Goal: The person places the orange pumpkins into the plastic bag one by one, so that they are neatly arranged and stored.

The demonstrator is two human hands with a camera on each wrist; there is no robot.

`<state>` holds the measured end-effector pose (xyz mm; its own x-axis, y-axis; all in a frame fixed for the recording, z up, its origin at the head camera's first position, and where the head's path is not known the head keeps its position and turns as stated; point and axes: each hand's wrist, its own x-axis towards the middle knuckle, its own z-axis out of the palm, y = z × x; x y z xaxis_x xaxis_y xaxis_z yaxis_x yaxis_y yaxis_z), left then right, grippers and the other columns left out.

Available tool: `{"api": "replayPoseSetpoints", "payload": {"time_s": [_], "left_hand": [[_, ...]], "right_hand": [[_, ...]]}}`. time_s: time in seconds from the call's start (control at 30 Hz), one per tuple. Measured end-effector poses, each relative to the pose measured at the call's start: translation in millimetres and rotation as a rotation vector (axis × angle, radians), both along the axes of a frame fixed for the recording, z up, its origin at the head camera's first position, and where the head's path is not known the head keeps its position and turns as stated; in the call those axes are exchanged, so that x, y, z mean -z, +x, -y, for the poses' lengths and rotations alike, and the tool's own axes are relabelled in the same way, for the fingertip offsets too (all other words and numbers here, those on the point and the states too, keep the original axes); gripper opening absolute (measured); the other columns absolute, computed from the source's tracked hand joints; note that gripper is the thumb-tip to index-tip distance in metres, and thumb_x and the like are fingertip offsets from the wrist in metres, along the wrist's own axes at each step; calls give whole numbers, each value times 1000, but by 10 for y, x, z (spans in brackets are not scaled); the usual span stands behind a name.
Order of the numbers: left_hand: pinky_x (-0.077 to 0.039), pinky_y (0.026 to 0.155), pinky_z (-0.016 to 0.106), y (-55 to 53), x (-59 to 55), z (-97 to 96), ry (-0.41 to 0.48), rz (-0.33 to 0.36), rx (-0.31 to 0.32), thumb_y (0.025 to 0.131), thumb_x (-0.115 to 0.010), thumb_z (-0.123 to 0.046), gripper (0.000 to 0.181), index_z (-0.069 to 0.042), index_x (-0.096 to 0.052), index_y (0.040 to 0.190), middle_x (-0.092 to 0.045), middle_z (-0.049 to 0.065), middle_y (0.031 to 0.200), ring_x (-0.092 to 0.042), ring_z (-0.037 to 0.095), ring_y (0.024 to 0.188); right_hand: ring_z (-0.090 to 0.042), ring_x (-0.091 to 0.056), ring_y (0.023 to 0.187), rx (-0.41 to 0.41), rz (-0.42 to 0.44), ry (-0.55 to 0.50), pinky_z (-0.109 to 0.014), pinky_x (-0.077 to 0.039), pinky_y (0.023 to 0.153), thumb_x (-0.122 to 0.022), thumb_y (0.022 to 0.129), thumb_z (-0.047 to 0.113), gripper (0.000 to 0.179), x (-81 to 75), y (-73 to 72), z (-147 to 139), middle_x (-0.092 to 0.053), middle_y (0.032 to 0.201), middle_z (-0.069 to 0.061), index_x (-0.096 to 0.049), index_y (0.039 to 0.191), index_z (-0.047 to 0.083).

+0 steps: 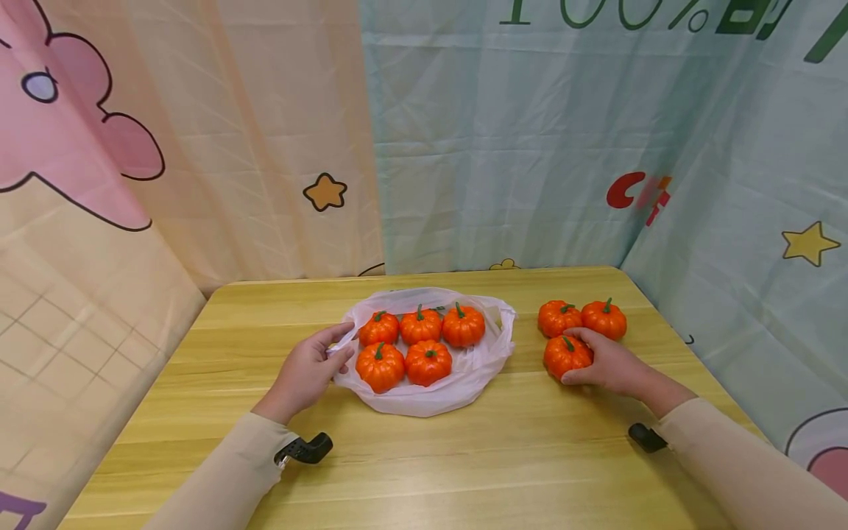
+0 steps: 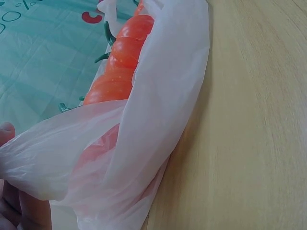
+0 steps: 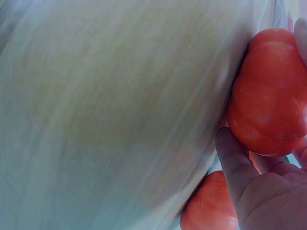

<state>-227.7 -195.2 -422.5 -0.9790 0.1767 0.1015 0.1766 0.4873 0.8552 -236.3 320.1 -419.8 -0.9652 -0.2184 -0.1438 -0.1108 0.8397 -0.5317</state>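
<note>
A white plastic bag [image 1: 433, 403] lies spread open on the table, with several orange toy pumpkins [image 1: 427, 362] sitting in it in two rows. At its left edge, my left hand [image 1: 306, 369] pinches the plastic between thumb and fingers; the left wrist view shows the bunched film [image 2: 36, 155] there. On the right, my right hand [image 1: 612, 362] holds a small pumpkin [image 1: 564, 356] around its side, at table height. Two more pumpkins, one left [image 1: 558, 318] and one right [image 1: 606, 321], sit just behind it. In the right wrist view, fingers bracket the held pumpkin [image 3: 271, 96].
The wooden table [image 1: 450, 478] has its far edge against printed curtains [image 1: 285, 147], which also close in both sides. A black wrist device [image 1: 311, 447] sticks out by the left cuff, and another [image 1: 646, 437] by the right.
</note>
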Motion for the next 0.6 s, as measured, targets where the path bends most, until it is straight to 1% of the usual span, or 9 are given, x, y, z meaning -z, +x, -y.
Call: {"api": "replayPoseSetpoints", "payload": {"time_s": [0.4,0.6], "left_hand": [[-51,57,22,-3,0,-8,-17,-6,-13,105,-67,-17,49,-11,-57,152,-56,21,152,-65,18,75],[-51,58,22,0,-2,-12,-10,-8,-11,104,-68,-18,49,-11,-57,151,-57,21,151,-65,18,75]], "right_hand": [[-50,-54,126,1,-2,9,-70,-47,104,-90,83,44,98,-6,1,4,-50,147,-33,-40,153,-2],[-50,-54,126,0,-4,10,-70,-47,104,-90,83,44,98,10,-4,-5,-50,147,-33,-40,153,-2]]}}
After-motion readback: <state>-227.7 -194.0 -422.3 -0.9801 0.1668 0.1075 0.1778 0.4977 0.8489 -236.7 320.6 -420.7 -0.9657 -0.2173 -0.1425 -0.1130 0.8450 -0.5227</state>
